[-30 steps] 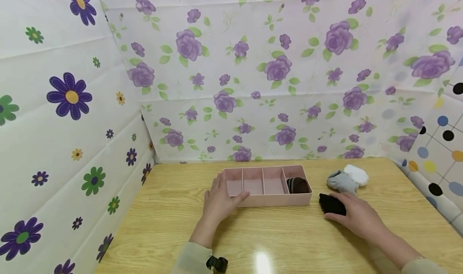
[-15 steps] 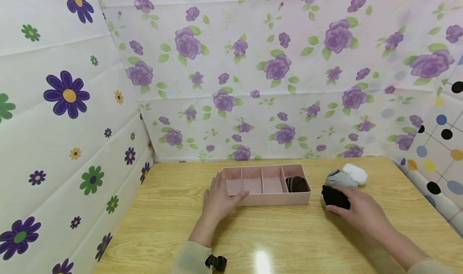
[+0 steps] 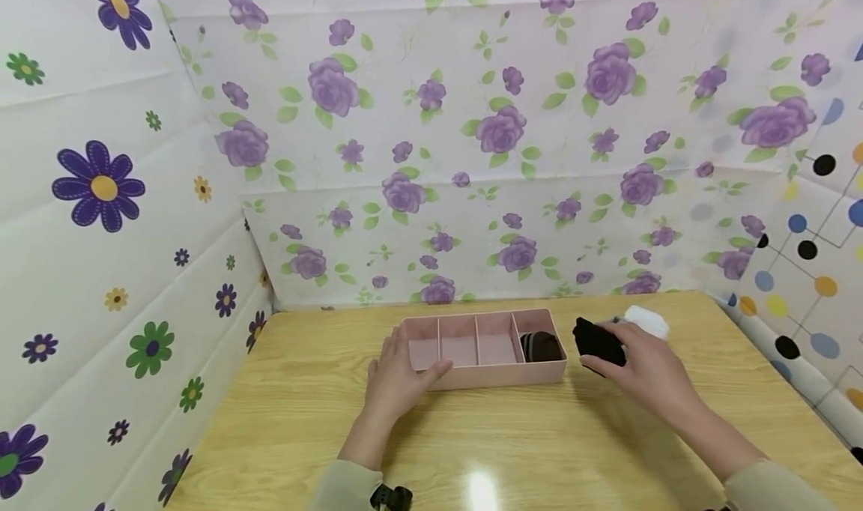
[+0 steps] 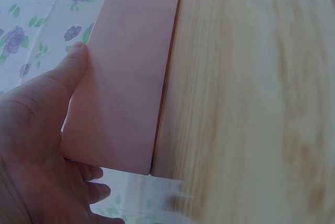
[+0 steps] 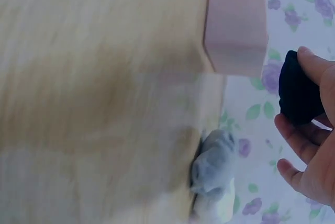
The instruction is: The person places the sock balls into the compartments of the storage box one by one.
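Note:
A pink divided storage box (image 3: 499, 376) sits on the table, its compartments in a row. My left hand (image 3: 396, 376) holds the box's left end, thumb along the front rim and fingers round the end wall; the left wrist view shows this thumb (image 4: 76, 62) on the pink wall (image 4: 123, 82). A balled-up black sock (image 3: 598, 342) is pinched between the thumb and fingers of my right hand (image 3: 647, 369), raised just right of the box. In the right wrist view the black sock (image 5: 298, 90) is apart from the box end (image 5: 238, 41). A brown striped rolled sock (image 3: 542, 346) fills the rightmost compartment.
Behind my right hand lie a white sock bundle (image 3: 647, 321) and a grey sock bundle (image 5: 213, 164), the grey one mostly hidden in the head view. The wooden table (image 3: 539, 451) ends at a flower-print cloth (image 3: 431, 196) behind and at the sides.
My right hand first shifts slightly right, then lifts the black sock up and left toward the box. The left hand keeps its hold on the box. The head view has turned slightly right.

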A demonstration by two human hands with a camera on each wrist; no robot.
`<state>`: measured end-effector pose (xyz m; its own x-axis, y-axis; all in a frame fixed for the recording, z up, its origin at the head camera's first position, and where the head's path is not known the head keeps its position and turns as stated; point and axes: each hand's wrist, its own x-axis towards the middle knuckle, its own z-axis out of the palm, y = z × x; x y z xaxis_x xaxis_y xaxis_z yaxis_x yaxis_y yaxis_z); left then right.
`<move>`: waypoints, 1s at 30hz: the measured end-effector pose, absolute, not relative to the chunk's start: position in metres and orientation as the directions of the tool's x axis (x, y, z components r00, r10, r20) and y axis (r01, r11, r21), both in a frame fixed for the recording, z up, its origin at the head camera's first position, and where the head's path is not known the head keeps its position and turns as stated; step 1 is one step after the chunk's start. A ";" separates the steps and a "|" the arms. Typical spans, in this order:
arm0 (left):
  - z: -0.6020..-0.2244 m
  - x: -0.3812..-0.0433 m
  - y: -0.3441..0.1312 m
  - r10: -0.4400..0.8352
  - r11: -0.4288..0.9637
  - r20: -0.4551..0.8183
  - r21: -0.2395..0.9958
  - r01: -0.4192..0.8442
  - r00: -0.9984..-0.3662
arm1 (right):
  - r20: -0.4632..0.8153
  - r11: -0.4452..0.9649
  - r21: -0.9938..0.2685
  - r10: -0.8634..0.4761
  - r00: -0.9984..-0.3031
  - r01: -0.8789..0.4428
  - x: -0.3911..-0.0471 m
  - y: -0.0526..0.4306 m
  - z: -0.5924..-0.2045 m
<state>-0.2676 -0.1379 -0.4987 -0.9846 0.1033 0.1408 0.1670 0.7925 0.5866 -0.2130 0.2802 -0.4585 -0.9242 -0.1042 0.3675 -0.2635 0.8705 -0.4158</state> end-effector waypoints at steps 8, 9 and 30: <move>-0.500 -0.262 -0.142 0.103 0.795 0.131 0.585 0.160 -0.986 | 0.370 0.850 -0.439 -0.123 -0.921 -0.291 -0.226 0.255 -0.456; -0.501 -0.262 -0.142 0.103 0.798 0.129 0.582 0.159 -0.986 | 0.365 0.852 -0.439 -0.122 -0.923 -0.286 -0.227 0.253 -0.455; -0.495 -0.265 -0.136 0.112 0.786 0.141 0.593 0.175 -0.984 | 0.317 0.874 -0.403 -0.145 -0.937 -0.271 -0.266 0.180 -0.443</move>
<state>-0.2654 -0.1355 -0.4952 -0.9837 0.1124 0.1406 0.1746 0.7858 0.5934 -0.2660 0.1801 -0.4434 -0.9373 -0.1450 0.3168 -0.2715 0.8739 -0.4033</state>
